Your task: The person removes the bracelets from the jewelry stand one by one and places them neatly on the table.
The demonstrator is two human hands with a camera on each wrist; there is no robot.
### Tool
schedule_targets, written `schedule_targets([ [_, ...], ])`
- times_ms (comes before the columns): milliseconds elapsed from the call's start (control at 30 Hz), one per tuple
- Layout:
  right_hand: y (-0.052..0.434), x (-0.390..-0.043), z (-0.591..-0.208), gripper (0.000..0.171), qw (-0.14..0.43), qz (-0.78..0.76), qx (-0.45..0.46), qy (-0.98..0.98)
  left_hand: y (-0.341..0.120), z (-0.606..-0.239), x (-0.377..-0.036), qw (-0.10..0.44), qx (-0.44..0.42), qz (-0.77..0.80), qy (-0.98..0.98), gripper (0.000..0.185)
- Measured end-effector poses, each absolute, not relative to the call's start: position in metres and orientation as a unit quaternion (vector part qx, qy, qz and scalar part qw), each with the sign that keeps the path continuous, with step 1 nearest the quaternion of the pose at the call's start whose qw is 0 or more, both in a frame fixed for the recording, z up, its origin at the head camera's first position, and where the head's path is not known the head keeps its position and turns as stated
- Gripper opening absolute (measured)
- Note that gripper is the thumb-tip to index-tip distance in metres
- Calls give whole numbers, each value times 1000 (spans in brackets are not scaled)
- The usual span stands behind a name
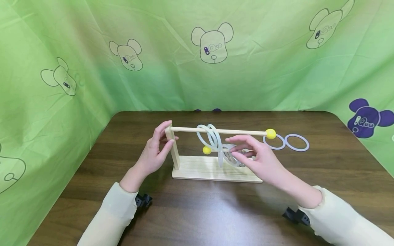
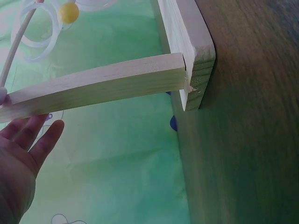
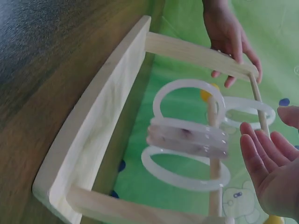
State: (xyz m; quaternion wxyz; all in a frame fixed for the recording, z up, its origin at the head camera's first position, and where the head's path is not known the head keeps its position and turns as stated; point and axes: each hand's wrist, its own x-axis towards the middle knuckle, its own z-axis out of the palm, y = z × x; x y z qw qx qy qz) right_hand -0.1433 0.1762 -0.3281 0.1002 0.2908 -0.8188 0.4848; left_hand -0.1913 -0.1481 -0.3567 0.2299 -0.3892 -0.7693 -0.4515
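Observation:
A wooden stand [image 1: 197, 168] carries two horizontal rods, each tipped with a yellow ball. My left hand [image 1: 155, 148] pinches the upper part of its left post [image 2: 117, 84] between thumb and fingers. Two pale rings [image 1: 213, 136] hang from the upper rod [image 1: 246, 132]. Several whitish rings [image 3: 187, 135] sit on the lower rod [image 3: 215, 186], partly hidden by my right hand [image 1: 258, 157] in the head view. In the right wrist view that hand's fingers are spread, with nothing between them, beside the rods.
Two lavender rings, a left one [image 1: 278, 148] and a right one [image 1: 297, 149], lie on the brown wooden table [image 1: 191, 212] behind the stand, to the right. A green cloth [image 1: 166, 82] with bear-head drawings hangs around the table's back and sides.

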Motion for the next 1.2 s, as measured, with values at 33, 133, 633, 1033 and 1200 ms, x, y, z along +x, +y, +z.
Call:
schedule_targets([
  [33, 174, -144, -329, 37, 97, 486, 290, -818, -148, -357, -191, 229, -390, -452, -769, 58],
  [133, 168, -146, -331, 35, 96, 490, 289, -817, -148, -357, -191, 228, -390, -452, -769, 59],
  [633, 145, -154, -337, 31, 94, 519, 251, -812, -147, -357, -191, 229, -390, -452, -769, 60],
  [1033, 142, -158, -339, 18, 115, 544, 263, -788, -148, -357, -191, 228, -390, -450, -771, 60],
  [1200, 145, -157, -339, 20, 132, 554, 268, -777, -148, -357, -191, 230, -392, -453, -767, 61],
])
